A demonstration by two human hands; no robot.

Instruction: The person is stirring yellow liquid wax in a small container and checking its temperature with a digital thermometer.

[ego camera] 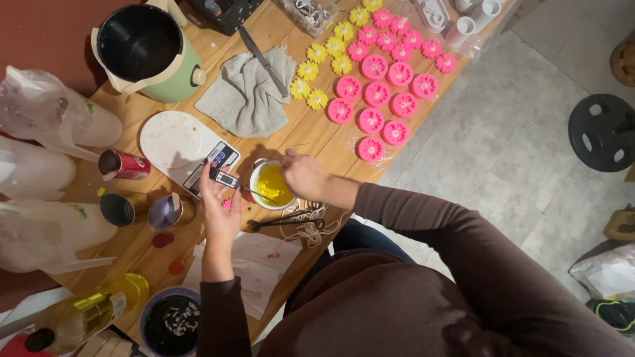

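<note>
My left hand (219,208) holds a small digital probe thermometer (226,177) whose thin probe dips into a white cup of yellow liquid (272,186) on the wooden table (317,135). Over the cup's right rim, my right hand (302,173) pinches a thin stick, its fingers closed. A white kitchen scale (182,148) lies just left of the thermometer. Black tongs (284,223) and a bundle of string (305,228) rest below the cup.
Pink (378,94) and yellow (331,53) flower-shaped pieces cover the table's far right. A green pot (149,53), a grey cloth (248,92) with a knife, a red can (124,165), metal cups (165,211), plastic bags at left and a yellow bottle (86,317) crowd the rest.
</note>
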